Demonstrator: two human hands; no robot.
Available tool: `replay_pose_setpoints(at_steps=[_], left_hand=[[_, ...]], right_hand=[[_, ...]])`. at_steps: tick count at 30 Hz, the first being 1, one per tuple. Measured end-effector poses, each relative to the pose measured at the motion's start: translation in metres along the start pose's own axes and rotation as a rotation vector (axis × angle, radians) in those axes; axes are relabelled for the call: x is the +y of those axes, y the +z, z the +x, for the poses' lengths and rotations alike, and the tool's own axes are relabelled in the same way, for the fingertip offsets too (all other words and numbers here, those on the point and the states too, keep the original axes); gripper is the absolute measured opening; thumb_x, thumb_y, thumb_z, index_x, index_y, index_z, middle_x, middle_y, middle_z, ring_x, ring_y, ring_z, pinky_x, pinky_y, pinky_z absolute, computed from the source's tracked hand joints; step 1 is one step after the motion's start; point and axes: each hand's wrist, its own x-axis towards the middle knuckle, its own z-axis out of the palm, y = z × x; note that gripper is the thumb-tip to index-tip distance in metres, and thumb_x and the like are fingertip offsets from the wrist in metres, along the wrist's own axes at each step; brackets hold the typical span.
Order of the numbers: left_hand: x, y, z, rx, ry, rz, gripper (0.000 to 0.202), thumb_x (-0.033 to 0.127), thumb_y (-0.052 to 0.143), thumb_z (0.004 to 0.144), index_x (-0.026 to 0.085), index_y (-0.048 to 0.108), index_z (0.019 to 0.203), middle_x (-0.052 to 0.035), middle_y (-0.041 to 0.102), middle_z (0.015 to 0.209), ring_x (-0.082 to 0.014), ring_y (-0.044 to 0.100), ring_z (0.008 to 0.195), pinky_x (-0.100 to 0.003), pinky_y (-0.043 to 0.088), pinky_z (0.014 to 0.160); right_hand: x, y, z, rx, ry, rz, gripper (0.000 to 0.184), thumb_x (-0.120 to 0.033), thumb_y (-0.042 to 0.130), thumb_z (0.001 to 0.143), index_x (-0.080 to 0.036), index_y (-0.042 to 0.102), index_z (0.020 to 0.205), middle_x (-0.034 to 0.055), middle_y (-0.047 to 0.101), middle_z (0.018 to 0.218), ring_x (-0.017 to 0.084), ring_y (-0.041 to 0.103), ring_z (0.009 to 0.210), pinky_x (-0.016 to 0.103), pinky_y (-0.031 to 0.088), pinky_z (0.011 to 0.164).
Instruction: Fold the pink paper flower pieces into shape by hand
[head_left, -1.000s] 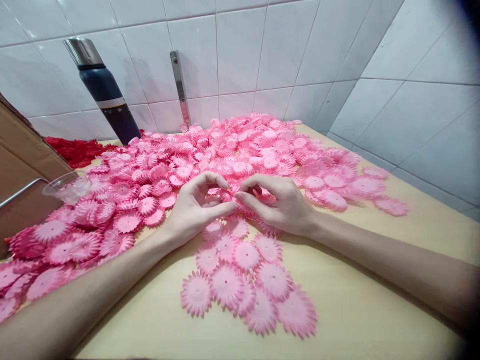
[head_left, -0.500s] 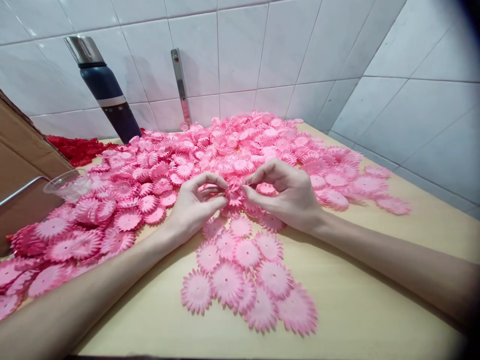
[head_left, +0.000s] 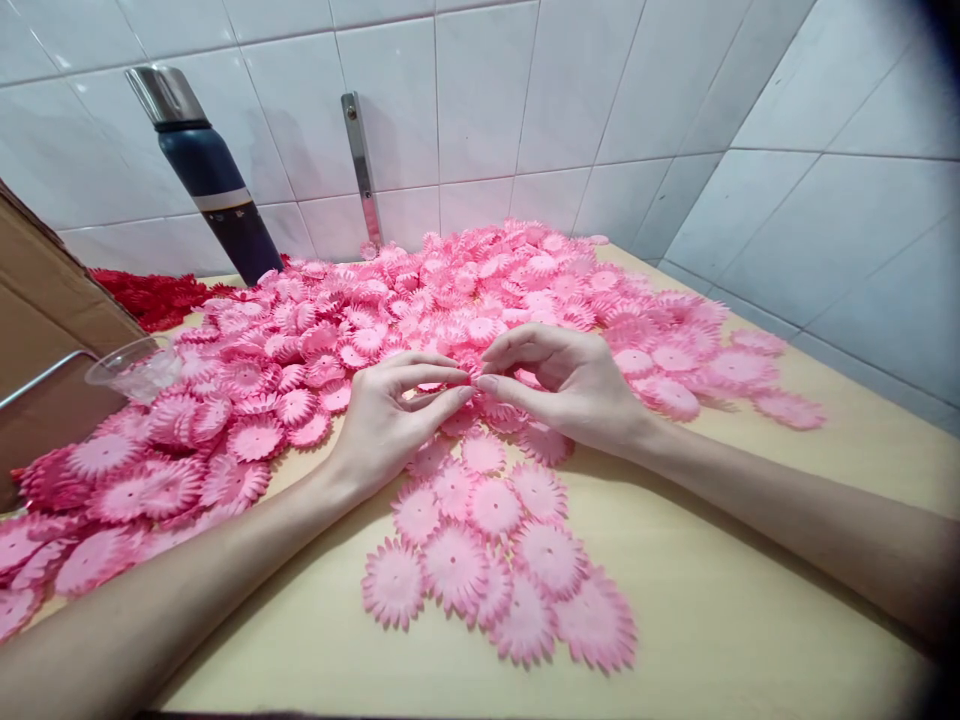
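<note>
My left hand (head_left: 394, 410) comes in from the lower left, its thumb and fingers pinched together at the tips. Facing it, my right hand (head_left: 577, 385) has a curved index finger and a thumb close to the left fingertips. Between the two sets of tips a small bit of a pink fabric petal disc (head_left: 474, 379) shows; most of it is hidden by the fingers. Just below the hands, several flat pink petal discs (head_left: 454, 563) with fringed edges and small centre holes lie spread and overlapping on the table. A large heap of similar discs (head_left: 480, 328) lies behind the hands.
The pale wooden table (head_left: 720, 560) meets a tiled wall (head_left: 480, 90). A dark blue bottle (head_left: 217, 185) stands at the back left near red pieces (head_left: 154, 298). At left are a cardboard box (head_left: 52, 300) and a clear plastic cup (head_left: 139, 370). A metal strip (head_left: 360, 155) hangs on the wall.
My fingertips have come closer together, the left hand reaching slightly right with straighter fingers. The petal disc seen between them earlier is now mostly covered.
</note>
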Motion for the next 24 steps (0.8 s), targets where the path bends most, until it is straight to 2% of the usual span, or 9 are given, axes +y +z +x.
replay_pose_setpoints(at_steps=[5, 9, 18, 24], left_hand=[[-0.0020, -0.0010, -0.0010, -0.011, 0.048, 0.023, 0.014, 0.023, 0.072, 0.077, 0.016, 0.076, 0.089, -0.0100, 0.068, 0.098, -0.0202, 0.065, 0.095, -0.033, 0.062, 0.078], [-0.0024, 0.0002, -0.0014, -0.015, 0.038, -0.040, 0.014, 0.021, 0.071, 0.078, 0.015, 0.072, 0.090, -0.0074, 0.068, 0.094, -0.0177, 0.066, 0.091, -0.034, 0.061, 0.084], [-0.0025, 0.0003, -0.0010, -0.033, 0.002, -0.088, 0.017, 0.020, 0.072, 0.077, 0.015, 0.067, 0.093, -0.0058, 0.068, 0.096, -0.0181, 0.067, 0.093, -0.034, 0.060, 0.086], [-0.0029, 0.0001, -0.0012, -0.034, -0.007, -0.093, 0.018, 0.022, 0.071, 0.077, 0.016, 0.067, 0.094, -0.0060, 0.069, 0.097, -0.0185, 0.067, 0.094, -0.034, 0.059, 0.087]], right_hand=[[-0.0028, -0.0015, -0.0001, -0.062, 0.101, 0.035, 0.018, -0.026, 0.073, 0.077, -0.020, 0.066, 0.093, 0.0034, 0.072, 0.083, 0.018, 0.068, 0.076, 0.032, 0.055, 0.066], [-0.0023, -0.0031, 0.0002, -0.081, 0.144, 0.080, 0.020, -0.028, 0.073, 0.077, -0.020, 0.066, 0.094, 0.0038, 0.073, 0.083, 0.018, 0.070, 0.077, 0.034, 0.057, 0.069], [0.0020, -0.0047, 0.0005, -0.094, 0.138, 0.113, 0.024, -0.026, 0.076, 0.073, -0.020, 0.067, 0.095, 0.0035, 0.073, 0.085, 0.018, 0.071, 0.081, 0.033, 0.058, 0.072], [0.0008, -0.0048, 0.0010, -0.080, 0.150, 0.075, 0.019, -0.027, 0.076, 0.073, -0.019, 0.069, 0.090, 0.0034, 0.073, 0.085, 0.018, 0.071, 0.080, 0.032, 0.058, 0.071]])
